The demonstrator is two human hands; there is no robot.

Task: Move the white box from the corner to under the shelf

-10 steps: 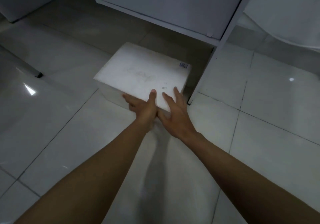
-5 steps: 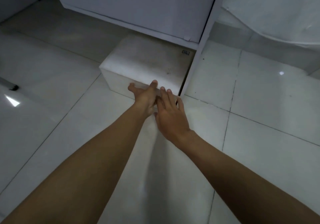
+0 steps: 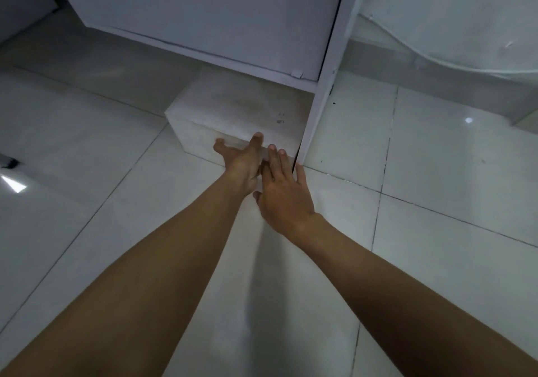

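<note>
Head view: the white box (image 3: 233, 114) is seen on the floor (image 3: 436, 158), partly slid under the shelf (image 3: 203, 21), its right side close against the shelf leg (image 3: 320, 108). It is pressed from the near face by the left hand (image 3: 243, 159) and right hand (image 3: 283, 190), fingers flat and spread, nothing gripped. A jam is judged likely if the box is pushed skewed into the leg; the right little finger could get pinched there.

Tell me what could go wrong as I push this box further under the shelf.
1. The right hand lies beside the shelf leg; its fingers could get pinched against it.
2. The box runs close along that leg and may catch and twist.
3. Both hands, the left hand too, push near the box's right end, so it may pivot.
</note>
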